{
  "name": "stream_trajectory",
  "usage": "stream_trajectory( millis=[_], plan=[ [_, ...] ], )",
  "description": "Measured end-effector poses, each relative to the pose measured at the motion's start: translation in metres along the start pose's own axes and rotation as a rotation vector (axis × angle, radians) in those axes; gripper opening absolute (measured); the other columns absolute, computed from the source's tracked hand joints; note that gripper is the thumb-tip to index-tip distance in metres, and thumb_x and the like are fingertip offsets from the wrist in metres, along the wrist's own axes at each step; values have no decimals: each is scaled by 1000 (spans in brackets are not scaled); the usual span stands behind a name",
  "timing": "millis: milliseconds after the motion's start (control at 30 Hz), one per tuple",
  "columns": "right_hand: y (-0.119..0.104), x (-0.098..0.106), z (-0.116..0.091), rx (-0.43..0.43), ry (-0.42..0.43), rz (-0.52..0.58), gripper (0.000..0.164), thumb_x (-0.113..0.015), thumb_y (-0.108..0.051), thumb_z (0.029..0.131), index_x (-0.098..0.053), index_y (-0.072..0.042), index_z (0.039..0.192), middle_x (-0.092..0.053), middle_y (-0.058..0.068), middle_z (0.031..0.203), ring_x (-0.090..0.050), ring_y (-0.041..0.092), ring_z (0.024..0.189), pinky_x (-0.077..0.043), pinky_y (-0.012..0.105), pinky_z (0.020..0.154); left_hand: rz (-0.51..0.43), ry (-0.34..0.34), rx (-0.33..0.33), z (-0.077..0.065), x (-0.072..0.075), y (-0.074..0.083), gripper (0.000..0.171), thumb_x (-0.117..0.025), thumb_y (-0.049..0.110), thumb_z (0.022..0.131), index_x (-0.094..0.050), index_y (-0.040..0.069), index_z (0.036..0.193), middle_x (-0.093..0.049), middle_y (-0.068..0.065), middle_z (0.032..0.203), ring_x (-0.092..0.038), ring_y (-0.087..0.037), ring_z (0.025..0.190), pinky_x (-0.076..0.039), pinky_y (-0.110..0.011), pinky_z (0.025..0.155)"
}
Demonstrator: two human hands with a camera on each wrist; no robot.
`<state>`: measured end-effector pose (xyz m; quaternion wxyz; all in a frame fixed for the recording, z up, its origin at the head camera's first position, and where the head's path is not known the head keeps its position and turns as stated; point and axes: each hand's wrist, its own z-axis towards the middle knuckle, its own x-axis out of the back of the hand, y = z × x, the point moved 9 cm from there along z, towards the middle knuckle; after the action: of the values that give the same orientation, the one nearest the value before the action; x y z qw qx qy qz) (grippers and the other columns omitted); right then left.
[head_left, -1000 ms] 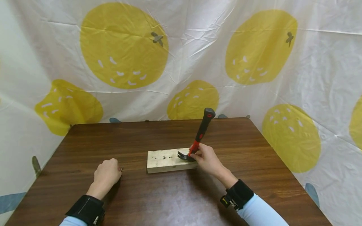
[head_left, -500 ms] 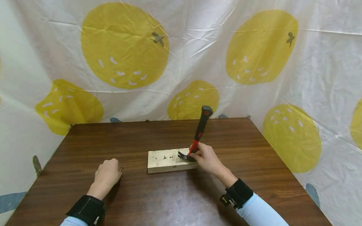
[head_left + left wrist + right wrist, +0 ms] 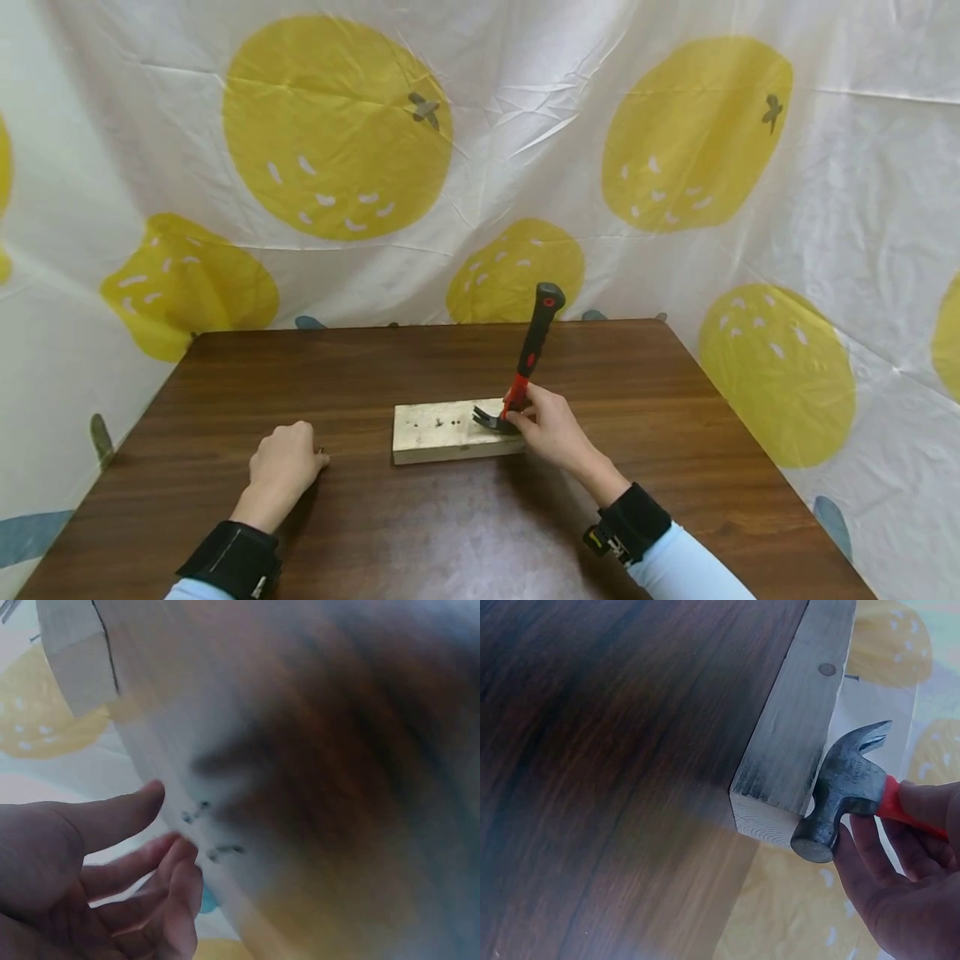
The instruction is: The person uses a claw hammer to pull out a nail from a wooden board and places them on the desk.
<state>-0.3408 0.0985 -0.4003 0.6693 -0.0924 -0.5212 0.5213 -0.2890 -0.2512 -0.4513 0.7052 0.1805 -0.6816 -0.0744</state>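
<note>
The left wrist view shows 2 small dark bits (image 3: 226, 849), perhaps nails but too blurred to be sure, on the table (image 3: 375, 525) just beside the left hand (image 3: 285, 462). Only the right wrist view shows the striking face of the hammer (image 3: 851, 776) and the end grain of the wood block (image 3: 791, 750). The left hand's fingers bend loosely, thumb apart, gripping nothing. The right hand (image 3: 557, 432) pinches the hammer's neck, its head at the block's right end, handle up. Since 0.5 s ago, a left fingertip has poked out; the hammer has stayed put.
</note>
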Motion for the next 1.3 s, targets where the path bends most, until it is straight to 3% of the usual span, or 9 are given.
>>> stream_trajectory(
  millis=[167, 333, 567, 800, 933, 1167, 1300],
  plan=[
    [1, -1, -1, 12, 16, -2, 22, -73, 10, 88, -64, -2, 104, -69, 9, 96, -70, 23, 87, -60, 40, 74, 9, 69, -83, -2, 3, 24, 32, -79, 19, 90, -67, -8, 101, -62, -20, 91, -65, -44, 82, -55, -56, 63],
    [2, 0, -1, -2, 26, 8, 20, -73, 9, 89, -65, 0, 104, -69, 9, 96, -69, 22, 87, -59, 39, 75, -11, 109, -190, -2, 1, 52, 39, -79, 17, 89, -67, -10, 115, -63, -20, 99, -66, -40, 88, -56, -53, 71],
    [2, -1, -2, -2, 23, 13, 22, -73, 11, 87, -64, -2, 103, -69, 12, 96, -69, 25, 88, -59, 41, 75, -68, 147, -260, -3, -1, 78, 29, -78, 14, 90, -71, -3, 113, -64, -17, 102, -66, -36, 89, -56, -50, 75],
    [0, 0, -2, 2, 27, 20, 23, -73, 13, 86, -64, 1, 103, -69, 13, 96, -69, 26, 88, -59, 44, 77, -149, 211, -398, -5, 4, 105, 23, -78, 10, 89, -72, 1, 110, -65, -14, 102, -65, -32, 88, -54, -48, 75],
    [1, 1, -2, -4, 26, 26, 23, -73, 13, 86, -64, 1, 103, -69, 13, 96, -69, 26, 88, -59, 45, 77, -185, 208, -450, -5, 2, 117, 21, -78, 8, 89, -73, 2, 109, -65, -13, 101, -61, -27, 85, -52, -45, 74],
    [1, 1, -2, -7, 26, 24, 23, -74, 12, 87, -64, 0, 104, -69, 11, 97, -69, 25, 90, -59, 43, 77, -226, 198, -526, -5, -4, 136, 24, -79, 5, 88, -72, 2, 111, -69, -13, 111, -64, -36, 110, -52, -50, 92],
    [1, 1, -1, -5, 28, 24, 24, -74, 12, 86, -64, -1, 104, -70, 11, 97, -69, 26, 90, -59, 44, 77, -254, 207, -571, -5, -5, 144, 29, -80, 4, 87, -71, 3, 114, -70, -13, 113, -64, -35, 112, -51, -49, 94]
  ],
)
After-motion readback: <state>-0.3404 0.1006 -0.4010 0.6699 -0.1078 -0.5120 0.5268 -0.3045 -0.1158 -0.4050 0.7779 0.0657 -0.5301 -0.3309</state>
